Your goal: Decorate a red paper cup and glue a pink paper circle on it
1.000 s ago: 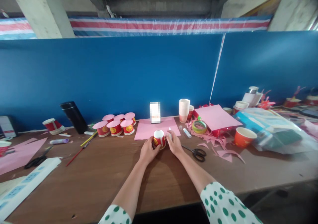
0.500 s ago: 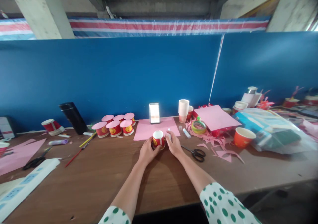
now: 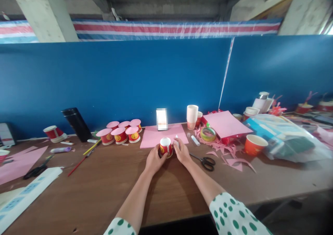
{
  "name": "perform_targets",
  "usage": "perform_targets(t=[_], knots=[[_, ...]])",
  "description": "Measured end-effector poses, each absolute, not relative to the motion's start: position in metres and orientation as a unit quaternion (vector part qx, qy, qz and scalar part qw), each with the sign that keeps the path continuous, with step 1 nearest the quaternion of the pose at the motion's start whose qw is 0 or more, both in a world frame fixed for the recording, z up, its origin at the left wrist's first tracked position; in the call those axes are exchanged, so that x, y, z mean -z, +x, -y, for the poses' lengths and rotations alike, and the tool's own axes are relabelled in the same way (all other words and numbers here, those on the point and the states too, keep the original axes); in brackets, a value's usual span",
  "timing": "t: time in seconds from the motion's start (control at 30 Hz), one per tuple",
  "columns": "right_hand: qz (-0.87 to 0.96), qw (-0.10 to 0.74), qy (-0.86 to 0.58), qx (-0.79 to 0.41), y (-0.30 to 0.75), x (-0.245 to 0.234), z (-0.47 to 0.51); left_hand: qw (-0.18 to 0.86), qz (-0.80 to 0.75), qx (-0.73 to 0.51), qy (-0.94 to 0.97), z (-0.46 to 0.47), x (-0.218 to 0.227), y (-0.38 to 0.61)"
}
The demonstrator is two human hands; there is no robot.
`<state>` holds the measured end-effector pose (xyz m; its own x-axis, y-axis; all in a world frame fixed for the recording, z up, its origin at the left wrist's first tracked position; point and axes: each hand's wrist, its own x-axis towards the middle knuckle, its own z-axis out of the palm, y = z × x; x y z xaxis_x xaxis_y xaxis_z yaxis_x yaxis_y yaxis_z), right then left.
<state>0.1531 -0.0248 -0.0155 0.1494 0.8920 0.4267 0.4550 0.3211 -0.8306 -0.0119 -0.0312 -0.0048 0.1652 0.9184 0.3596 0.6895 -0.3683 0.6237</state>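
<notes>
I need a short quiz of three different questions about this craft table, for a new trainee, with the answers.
1. True or false: the left hand holds the red paper cup upside down.
2. What lies on the table just right of the right hand?
3. Five cups near the blue panel carry covers of: A) green, B) pink, C) white.

Key: 1 true. 2 black scissors. 3 B.

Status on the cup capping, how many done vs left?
Done: five red cups with pink caps grouped by the blue wall. In hand: left hand steadies an uncapped red cup upside down; right hand holds a white glue stick beside it. Left: white cup stack, pink sheet uncut.
</notes>
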Motion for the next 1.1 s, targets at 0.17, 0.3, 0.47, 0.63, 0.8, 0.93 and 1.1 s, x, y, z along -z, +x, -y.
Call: perform_targets(t=[0.17, 0.3, 0.47, 0.63, 0.8, 0.93, 1.1], knots=[[0.616, 0.532, -0.543, -0.206, 0.154, 0.016, 0.024, 0.168, -0.545, -0.354, 0.741, 0.031, 0.005, -0.012], [0.615, 0.538, -0.540, -0.203, 0.153, 0.014, 0.025, 0.189, -0.539, -0.389, 0.723, 0.031, 0.004, -0.011], [0.627, 0.544, -0.530, -0.172, 0.153, 0.007, 0.034, 0.294, -0.499, -0.502, 0.643, 0.033, 0.000, -0.011], [0.668, 0.516, -0.523, -0.120, 0.152, 0.001, 0.044, 0.377, -0.459, -0.575, 0.562, 0.033, -0.004, -0.016], [0.651, 0.519, -0.542, -0.112, 0.152, 0.002, 0.044, 0.443, -0.427, -0.625, 0.481, 0.026, 0.002, -0.022], [0.636, 0.520, -0.560, -0.103, 0.153, 0.002, 0.042, 0.535, -0.386, -0.628, 0.412, 0.024, 0.003, -0.023], [0.644, 0.519, -0.558, -0.070, 0.155, -0.002, 0.044, 0.558, -0.364, -0.624, 0.408, 0.026, 0.001, -0.026]])
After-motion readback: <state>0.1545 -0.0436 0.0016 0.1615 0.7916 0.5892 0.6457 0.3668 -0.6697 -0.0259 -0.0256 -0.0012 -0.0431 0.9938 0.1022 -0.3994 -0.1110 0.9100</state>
